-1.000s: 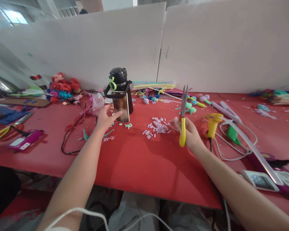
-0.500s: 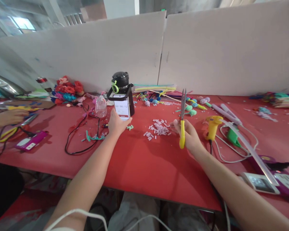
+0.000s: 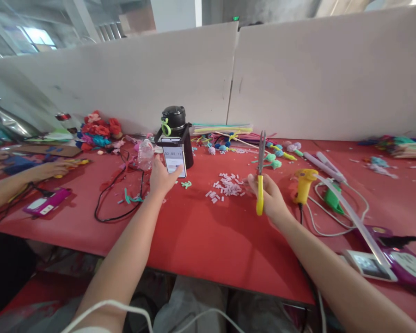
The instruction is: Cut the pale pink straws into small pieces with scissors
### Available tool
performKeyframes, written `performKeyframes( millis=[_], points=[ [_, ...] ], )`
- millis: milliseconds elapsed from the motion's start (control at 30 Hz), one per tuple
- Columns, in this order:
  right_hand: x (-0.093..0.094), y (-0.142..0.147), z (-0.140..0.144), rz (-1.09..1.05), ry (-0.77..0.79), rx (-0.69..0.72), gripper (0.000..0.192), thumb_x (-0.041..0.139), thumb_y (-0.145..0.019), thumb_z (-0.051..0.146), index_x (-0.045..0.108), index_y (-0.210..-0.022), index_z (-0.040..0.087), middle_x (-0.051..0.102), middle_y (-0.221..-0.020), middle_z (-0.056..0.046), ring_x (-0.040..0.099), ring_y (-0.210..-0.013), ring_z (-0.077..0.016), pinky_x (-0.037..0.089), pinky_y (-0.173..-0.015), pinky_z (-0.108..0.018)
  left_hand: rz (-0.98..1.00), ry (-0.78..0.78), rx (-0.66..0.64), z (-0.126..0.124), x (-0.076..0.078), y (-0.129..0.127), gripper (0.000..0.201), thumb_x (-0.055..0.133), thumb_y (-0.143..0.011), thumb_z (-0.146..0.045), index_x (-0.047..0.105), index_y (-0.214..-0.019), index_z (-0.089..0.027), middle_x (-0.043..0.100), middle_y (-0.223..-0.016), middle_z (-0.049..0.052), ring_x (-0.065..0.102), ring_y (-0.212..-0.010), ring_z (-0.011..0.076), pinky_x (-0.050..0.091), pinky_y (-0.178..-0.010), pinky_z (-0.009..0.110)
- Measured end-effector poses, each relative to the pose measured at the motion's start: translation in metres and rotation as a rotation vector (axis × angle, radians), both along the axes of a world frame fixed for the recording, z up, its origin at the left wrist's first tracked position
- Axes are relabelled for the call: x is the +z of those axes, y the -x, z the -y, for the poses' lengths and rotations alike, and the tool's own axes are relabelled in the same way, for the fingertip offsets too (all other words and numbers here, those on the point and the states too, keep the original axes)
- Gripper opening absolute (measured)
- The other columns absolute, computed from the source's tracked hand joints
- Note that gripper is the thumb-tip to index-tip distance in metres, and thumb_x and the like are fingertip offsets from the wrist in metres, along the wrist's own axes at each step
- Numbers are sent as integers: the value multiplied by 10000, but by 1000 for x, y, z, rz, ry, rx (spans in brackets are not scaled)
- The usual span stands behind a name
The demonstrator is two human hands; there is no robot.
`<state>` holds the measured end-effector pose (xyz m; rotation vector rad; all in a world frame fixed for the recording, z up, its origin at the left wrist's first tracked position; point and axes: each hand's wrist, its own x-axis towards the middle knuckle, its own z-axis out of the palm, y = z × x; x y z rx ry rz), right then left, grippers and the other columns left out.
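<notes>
Loosened from the phone (image 3: 175,158), left hand (image 3: 161,178) touches it; right hand (image 3: 270,196) keeps scissors (image 3: 260,173).

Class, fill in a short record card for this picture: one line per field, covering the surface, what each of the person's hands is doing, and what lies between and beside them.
Surface: red table
Left hand: fingers touching the lit phone
Phone: upright, leaning against a black bottle
Right hand: gripping yellow-handled scissors, blades closed and pointing up
Between the hands: pile of small pale cut pieces
Right of scissors: yellow glue gun with a cord
Far left: another person's hand
</notes>
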<state>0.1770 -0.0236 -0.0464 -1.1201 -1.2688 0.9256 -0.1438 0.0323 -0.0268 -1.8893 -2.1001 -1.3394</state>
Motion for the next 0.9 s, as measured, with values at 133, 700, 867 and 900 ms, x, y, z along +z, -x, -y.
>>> performKeyframes(
  millis=[133, 700, 867, 900],
  points=[
    [1, 0, 1, -12, 37, 11, 508, 688, -740, 715, 476, -787, 255, 586, -808, -2, 569, -783, -198, 497, -733, -356, -211, -10, -9, 29, 10, -3, 651, 687, -776, -342, 467, -1382, -249, 521, -1475, 148, 431, -1407, 385, 113, -1219, 646],
    [0, 0, 0, -22, 35, 8, 508, 716, -726, 689, 465, -769, 250, 548, -775, 14, 545, -737, -177, 491, -703, -343, 166, -30, -184, -14, -12, 13, 613, 740, -761, -315, 484, -1304, -190, 664, -1243, 138, 657, -1144, 274, 512, -1012, 445],
    [0, 1, -1, -21, 37, 5, 511, 711, -727, 698, 481, -761, 244, 568, -764, 12, 562, -725, -170, 506, -675, -331, 20, -39, -73, -10, -12, 20, 754, 777, -736, -397, 454, -1386, -193, 557, -1418, 184, 530, -1326, 346, 403, -1119, 512],
    [0, 1, 0, -17, 35, 4, 506, 715, -726, 695, 490, -766, 243, 572, -762, 12, 566, -727, -170, 508, -674, -328, 8, -41, -53, -10, -12, 21, 780, 781, -734, -412, 442, -1402, -193, 535, -1442, 193, 501, -1354, 359, 383, -1131, 524]
  ],
)
